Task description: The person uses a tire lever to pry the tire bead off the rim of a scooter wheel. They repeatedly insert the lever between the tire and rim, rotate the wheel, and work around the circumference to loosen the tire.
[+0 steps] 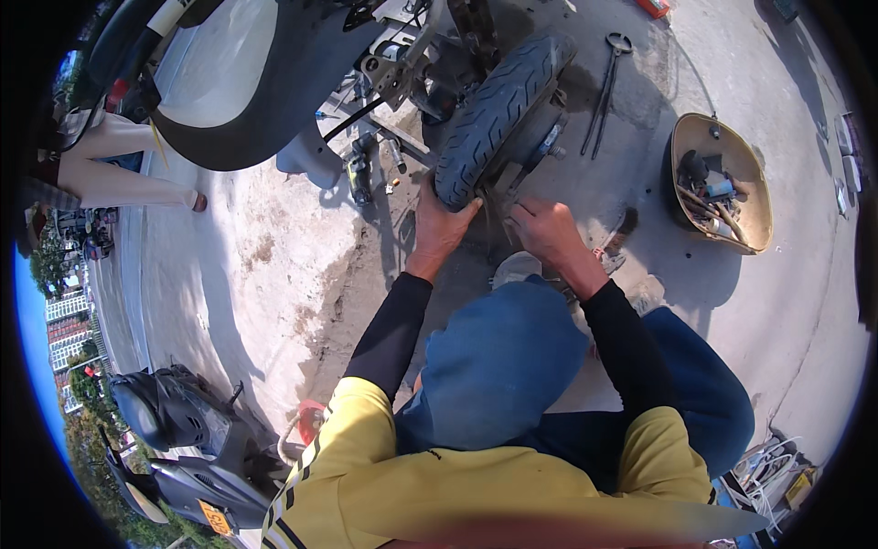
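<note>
My left hand is wrapped round the near end of a black treaded tyre, its thumb pressed against the tread. That wheel belongs to a partly stripped scooter, whose dark body panel leans in from the upper left. Just right of the tyre, my right hand is closed, with the fingers curled low beside the wheel. What it holds, if anything, is hidden by the fingers. A slim tool with a light-blue part lies against the wheel's right side, beyond my right hand.
Long-handled pliers lie on the concrete, right of the wheel. Farther right stands a tan-lined tub with assorted tools. A green-and-black power tool sits left of the wheel. A parked scooter and a person's legs are at left.
</note>
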Demonstrator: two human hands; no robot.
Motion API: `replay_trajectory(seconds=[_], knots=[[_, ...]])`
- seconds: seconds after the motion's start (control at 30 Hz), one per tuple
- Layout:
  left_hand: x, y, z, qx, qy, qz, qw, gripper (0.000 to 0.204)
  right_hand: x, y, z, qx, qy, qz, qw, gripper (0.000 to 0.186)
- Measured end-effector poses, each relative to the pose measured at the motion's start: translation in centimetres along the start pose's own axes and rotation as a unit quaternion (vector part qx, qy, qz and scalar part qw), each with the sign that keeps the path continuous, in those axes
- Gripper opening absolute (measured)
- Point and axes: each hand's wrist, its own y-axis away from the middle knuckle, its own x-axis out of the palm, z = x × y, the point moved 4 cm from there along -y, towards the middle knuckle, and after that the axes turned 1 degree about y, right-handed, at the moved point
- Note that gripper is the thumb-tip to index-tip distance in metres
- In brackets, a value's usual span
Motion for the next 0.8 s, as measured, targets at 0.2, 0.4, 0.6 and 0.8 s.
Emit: replay_trajectory(seconds=[0.2,0.4,0.6,0.8], knots=[[1.6,-0.7,-0.2,0.064,0.064,-0.027,0.996,0.067,-10.1,-8.9,9.3,-0.281,0.259,-0.169,0.908,0.039],[1.9,-0.3,0.2,0.084,0.067,-0.063,0.992,0.069,-6.9,-12.8,9.9,-0.379,0.397,0.057,0.834,0.02],[1.3,-0.9,0.5,0.092,0.067,-0.015,0.993,0.064,-6.5,-12.9,9.9,-0.375,0.387,0.057,0.841,0.015],[2.3,0.0,-0.5,-0.007,0.127,-0.031,0.991,0.073,-6.9,-12.8,9.3,-0.359,0.357,0.076,0.859,0.025]])
